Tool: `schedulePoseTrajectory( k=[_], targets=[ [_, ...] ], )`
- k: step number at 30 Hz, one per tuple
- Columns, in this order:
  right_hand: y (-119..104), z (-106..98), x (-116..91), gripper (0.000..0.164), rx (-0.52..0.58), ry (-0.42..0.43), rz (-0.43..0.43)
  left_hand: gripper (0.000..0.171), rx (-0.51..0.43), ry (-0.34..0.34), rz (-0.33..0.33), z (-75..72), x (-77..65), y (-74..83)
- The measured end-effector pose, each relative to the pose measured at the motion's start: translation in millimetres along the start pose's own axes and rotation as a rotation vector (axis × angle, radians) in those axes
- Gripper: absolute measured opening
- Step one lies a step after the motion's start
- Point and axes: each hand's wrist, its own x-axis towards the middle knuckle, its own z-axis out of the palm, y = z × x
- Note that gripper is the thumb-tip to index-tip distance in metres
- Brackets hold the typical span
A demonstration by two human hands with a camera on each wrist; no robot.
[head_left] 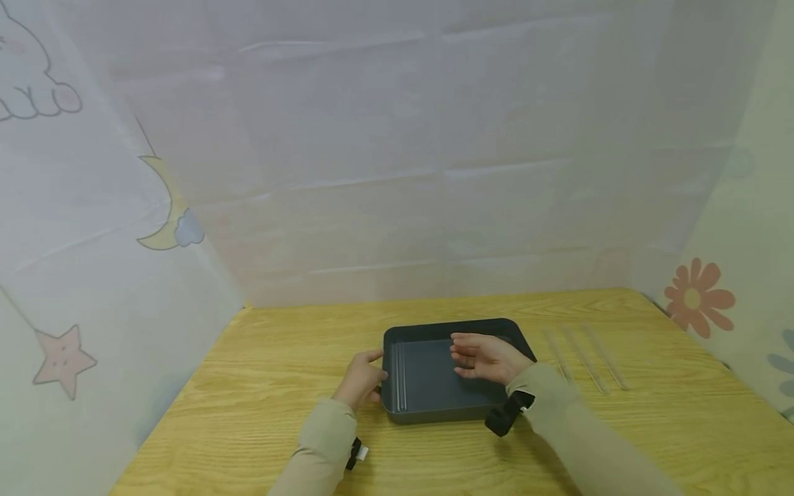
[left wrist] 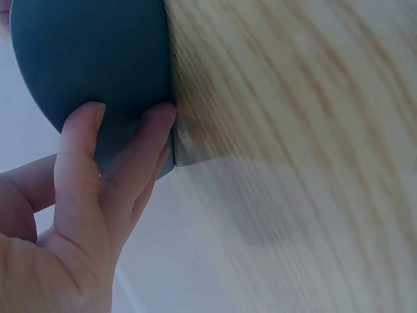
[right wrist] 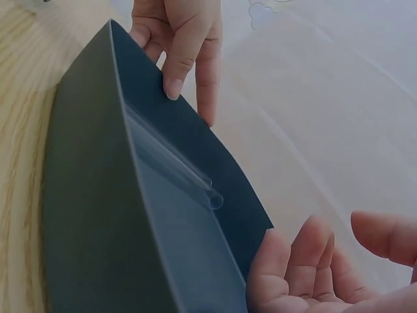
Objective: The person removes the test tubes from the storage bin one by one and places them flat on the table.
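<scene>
A dark blue-grey rectangular tray [head_left: 459, 415] sits on the wooden table. My left hand [head_left: 362, 379] grips its left wall, with the thumb over the rim and the other fingers along the outside, as the left wrist view [left wrist: 85, 215] also shows. Over the tray's right half hovers my right hand [head_left: 486, 358], fingers loosely bent and holding nothing. Inside the tray, clear tubes [right wrist: 169, 156] lie along the left wall; two round ends show in the right wrist view. Three more clear tubes [head_left: 586, 362] lie side by side on the table, right of the tray.
The wood-grain table [head_left: 279, 365] reaches back to a creased pale sheet [head_left: 397, 165] hung behind it. Printed sheets with a star [head_left: 65, 361] and a red flower [head_left: 697, 297] flank it left and right. Each wrist wears a black strap [head_left: 509, 413].
</scene>
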Motion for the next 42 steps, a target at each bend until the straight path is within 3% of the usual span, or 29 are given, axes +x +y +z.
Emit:
schedulePoseTrajectory(
  k=[14,21,33,42],
  targets=[
    [8,16,17,0.057,0.022,0.049,0.032,0.054,0.016,0.004,-0.012,-1.2,2.7,-3.2],
    [12,26,26,0.057,-0.086,0.003,0.083,0.054,0.008,-0.008,-0.004,-1.7,0.8,-2.7],
    [19,49,38,0.053,-0.19,0.078,0.137,0.054,0.012,-0.001,-0.012,-1.0,1.9,-3.2],
    [14,57,54,0.053,-0.247,0.044,0.21,0.053,0.03,0.003,-0.018,-0.2,2.7,-2.3]
  ],
)
